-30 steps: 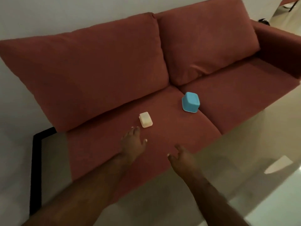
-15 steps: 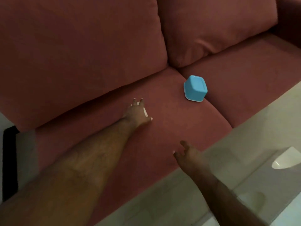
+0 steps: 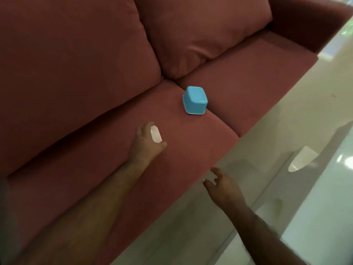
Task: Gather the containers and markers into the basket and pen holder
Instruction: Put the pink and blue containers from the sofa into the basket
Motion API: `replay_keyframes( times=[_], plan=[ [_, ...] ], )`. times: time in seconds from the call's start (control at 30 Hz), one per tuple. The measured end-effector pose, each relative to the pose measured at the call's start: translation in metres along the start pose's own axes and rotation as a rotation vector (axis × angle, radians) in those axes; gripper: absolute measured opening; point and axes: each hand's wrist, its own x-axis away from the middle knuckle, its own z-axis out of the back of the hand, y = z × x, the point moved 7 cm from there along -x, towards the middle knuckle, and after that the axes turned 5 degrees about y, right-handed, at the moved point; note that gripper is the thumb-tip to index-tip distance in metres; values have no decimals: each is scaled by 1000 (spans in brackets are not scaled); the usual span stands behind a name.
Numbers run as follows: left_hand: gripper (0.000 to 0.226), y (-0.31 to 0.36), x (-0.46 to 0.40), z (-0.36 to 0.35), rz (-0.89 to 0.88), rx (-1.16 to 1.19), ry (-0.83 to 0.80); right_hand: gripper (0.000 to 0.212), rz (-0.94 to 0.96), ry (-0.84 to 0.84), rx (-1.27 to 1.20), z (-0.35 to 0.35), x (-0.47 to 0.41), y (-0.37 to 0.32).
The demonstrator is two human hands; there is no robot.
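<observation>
- Cream plastic, a small container (image 3: pixel 156 135), pinched in the left hand (image 3: pixel 148 144): fingers (image 3: pixel 146 127) curled over its far end, thumb (image 3: pixel 162 145) under the near end, long axis running away from the body.
- Low over the front of the sofa's left seat cushion (image 3: pixel 107 169); contact with the fabric impossible to tell.
- Loosely spread and empty, the right hand (image 3: pixel 223 188), beyond the cushion's front edge above the pale floor (image 3: pixel 210 236).
- Up and to the right of the grip, well apart: a blue container (image 3: pixel 195 100), upside down, beside the seam between the two seat cushions.
- Nearer to it, probably the busy left hand; the free right likely better suited.
- No basket, pen holder or markers visible.
</observation>
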Motion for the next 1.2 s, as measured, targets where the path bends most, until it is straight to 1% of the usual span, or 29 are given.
replay_keyframes(
  times=[0.07,0.13,0.17,0.27,0.33,0.4,0.5,0.53,0.6,0.63,0.67,0.73,0.77,0.9,1.0,1.03,1.13,1.2],
  plan=[
    [79,24,25,-3,-35,141,-12,58,-4,31,-15,18,9,5],
    [76,47,53,-7,0,367,-60,58,-24,67,-35,38,21,16],
    [74,57,68,-10,59,527,-108,58,-37,86,-53,46,27,22],
    [74,97,121,-27,255,1041,-330,54,-78,164,-170,78,55,45],
    [77,121,157,-40,359,1280,-475,52,-119,215,-278,99,76,62],
    [80,145,197,-55,440,1399,-625,50,-191,271,-418,121,102,86],
    [71,179,258,-75,551,1497,-844,40,-309,317,-761,145,141,123],
    [70,191,278,-82,575,1497,-916,39,-330,315,-868,153,153,135],
    [76,212,316,-93,606,1465,-1033,47,-340,301,-995,168,175,157],
    [72,221,333,-101,618,1432,-1071,51,-341,296,-1038,176,185,169],
    [64,228,347,-107,629,1396,-1089,53,-343,296,-1073,182,194,178],
    [50,244,376,-121,645,1309,-1116,53,-336,311,-1107,195,213,201],
    [49,251,389,-129,654,1271,-1128,52,-335,321,-1109,200,222,213],
    [52,272,430,-156,656,1115,-1155,46,-346,366,-1104,215,255,253],
    [57,279,455,-174,617,973,-1173,29,-371,409,-1104,221,277,279],
    [59,282,462,-179,607,940,-1174,26,-384,424,-1116,222,283,288],
    [64,290,481,-191,559,870,-1187,26,-409,443,-1176,223,297,310],
    [65,294,491,-198,493,791,-1191,26,-423,437,-1222,222,302,322]
  ],
)
